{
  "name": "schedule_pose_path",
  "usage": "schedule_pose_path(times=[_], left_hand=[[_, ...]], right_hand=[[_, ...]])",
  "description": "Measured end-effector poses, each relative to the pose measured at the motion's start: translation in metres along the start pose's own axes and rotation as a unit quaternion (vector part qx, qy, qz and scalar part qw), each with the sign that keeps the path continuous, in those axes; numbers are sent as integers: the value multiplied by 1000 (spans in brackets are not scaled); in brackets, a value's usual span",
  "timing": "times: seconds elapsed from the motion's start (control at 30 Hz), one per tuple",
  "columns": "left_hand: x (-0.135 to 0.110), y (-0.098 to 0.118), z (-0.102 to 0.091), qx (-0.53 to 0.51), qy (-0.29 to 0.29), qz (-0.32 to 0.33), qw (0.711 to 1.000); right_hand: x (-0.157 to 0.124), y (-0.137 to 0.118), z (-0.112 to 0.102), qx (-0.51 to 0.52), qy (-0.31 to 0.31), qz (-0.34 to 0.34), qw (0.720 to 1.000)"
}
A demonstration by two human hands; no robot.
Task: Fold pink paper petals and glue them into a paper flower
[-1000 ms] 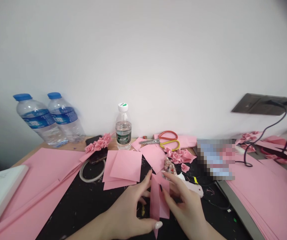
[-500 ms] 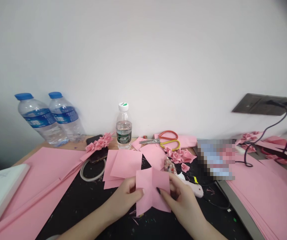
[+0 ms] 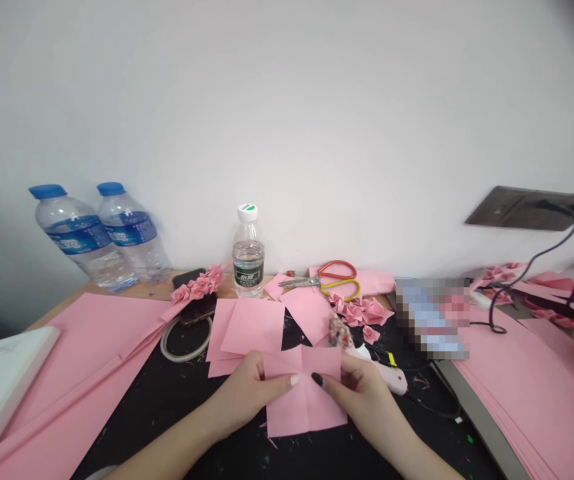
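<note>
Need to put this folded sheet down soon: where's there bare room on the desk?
Best is the black mat between the long pink sheets and the left hand, below the tape ring. A smaller, cable-crossed patch lies right of the right hand. Crowded: scissors, paper roses, glue gun.

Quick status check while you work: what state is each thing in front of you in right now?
Left hand: gripping the left side of the paper.
Right hand: gripping the right side of the paper.
Creased pink paper square: held up between both hands, unfolded.
Scissors: lying down, blades closed.
Small water bottle: upright, capped, part full.
Large water bottles: blue caps on, part full.
Pink glue gun: lying down, not held.
</note>
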State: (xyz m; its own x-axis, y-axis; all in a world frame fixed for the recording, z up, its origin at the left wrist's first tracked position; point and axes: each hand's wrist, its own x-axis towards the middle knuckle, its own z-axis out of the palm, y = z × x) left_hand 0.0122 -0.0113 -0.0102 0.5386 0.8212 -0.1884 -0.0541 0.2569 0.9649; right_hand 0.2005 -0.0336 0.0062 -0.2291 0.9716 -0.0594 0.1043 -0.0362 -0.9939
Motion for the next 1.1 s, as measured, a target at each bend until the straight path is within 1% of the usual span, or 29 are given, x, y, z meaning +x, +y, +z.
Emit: schedule_pose_path(times=[0.1, 0.2, 0.33, 0.47, 0.53, 0.67, 0.77, 0.93, 1.0, 1.1], left_hand=[[1, 5, -2, 30, -10, 29, 999], [1, 7, -4, 36, 8, 18, 999], [1, 3, -7, -10, 26, 0, 1000], [0, 3, -8, -105, -20, -23, 994], [0, 4, -6, -122, -34, -20, 992], [0, 7, -4, -78, -18, -10, 997], [0, 8, -3, -57, -4, -5, 998], [-1, 7, -4, -62, -27, 3, 998], [0, 6, -5, -65, -24, 1, 998], [0, 5, -5, -101, 3, -26, 995]], right_hand=[[1, 0, 0, 36, -9, 4, 999], [0, -2, -1, 56, -21, 5, 998], [-1, -5, -3, 81, -28, 9, 996], [0, -6, -4, 87, -19, 6, 996], [1, -5, -4, 71, -17, 4, 997], [1, -3, -3, 32, -14, 11, 999], [0, -5, -1, 25, -18, 16, 999], [-1, -6, -1, 42, -26, 12, 999], [-1, -5, -3, 36, -15, 13, 999], [-1, -2, -4, 34, 24, 18, 999]])
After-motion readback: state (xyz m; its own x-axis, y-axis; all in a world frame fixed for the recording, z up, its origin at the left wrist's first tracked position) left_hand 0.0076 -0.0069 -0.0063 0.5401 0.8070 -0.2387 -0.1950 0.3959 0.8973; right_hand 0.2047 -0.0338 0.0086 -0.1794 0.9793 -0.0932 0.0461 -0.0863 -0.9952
